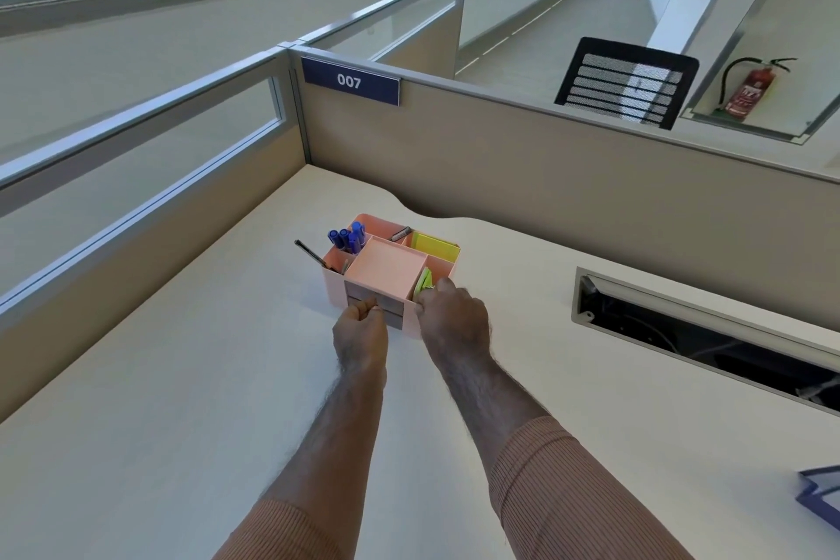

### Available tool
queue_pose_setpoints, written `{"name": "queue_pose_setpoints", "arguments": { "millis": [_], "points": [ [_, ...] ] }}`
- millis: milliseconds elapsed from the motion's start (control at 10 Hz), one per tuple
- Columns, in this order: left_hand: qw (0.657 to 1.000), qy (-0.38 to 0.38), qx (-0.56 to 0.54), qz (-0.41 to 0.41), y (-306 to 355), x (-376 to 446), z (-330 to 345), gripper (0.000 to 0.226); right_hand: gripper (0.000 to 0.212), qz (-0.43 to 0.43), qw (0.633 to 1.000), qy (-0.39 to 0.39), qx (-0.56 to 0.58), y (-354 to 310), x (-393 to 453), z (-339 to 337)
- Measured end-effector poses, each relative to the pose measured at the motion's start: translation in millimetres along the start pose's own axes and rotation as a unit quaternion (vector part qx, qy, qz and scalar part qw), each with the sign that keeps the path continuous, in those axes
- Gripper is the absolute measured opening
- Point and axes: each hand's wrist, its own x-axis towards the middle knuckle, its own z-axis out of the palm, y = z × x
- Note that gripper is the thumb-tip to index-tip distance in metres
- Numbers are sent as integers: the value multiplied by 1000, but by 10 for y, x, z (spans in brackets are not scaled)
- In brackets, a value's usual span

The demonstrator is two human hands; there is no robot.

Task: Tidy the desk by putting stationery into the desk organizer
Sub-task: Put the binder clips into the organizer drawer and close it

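A pink desk organizer (pixel 385 269) stands on the white desk (pixel 182 400) in the head view. Blue pens (pixel 347 237) stand upright in its back left compartment, a dark pen (pixel 309 252) leans out at the left, and yellow sticky notes (pixel 436 246) fill the back right one. My left hand (pixel 361 334) pinches the handle of a grey front drawer (pixel 363 292). My right hand (pixel 452 316) grips the organizer's front right corner, its fingers beside a green item (pixel 425 279) in that compartment.
Cubicle partitions with a "007" sign (pixel 350 81) close the desk at the back and left. An open cable tray (pixel 709 327) is set into the desk at the right. A blue folder corner (pixel 822 496) shows at the right edge.
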Motion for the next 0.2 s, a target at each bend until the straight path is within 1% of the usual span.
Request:
{"name": "queue_pose_setpoints", "arguments": {
  "millis": [100,200],
  "points": [
    [998,-17,48,26,-80,-72,-57,30,36,-17,999,36,22,45,-123,-3],
    [987,-34,137,75,-279,-238,-167,32,37,-17,997,55,48,149,-422,38]
  ]
}}
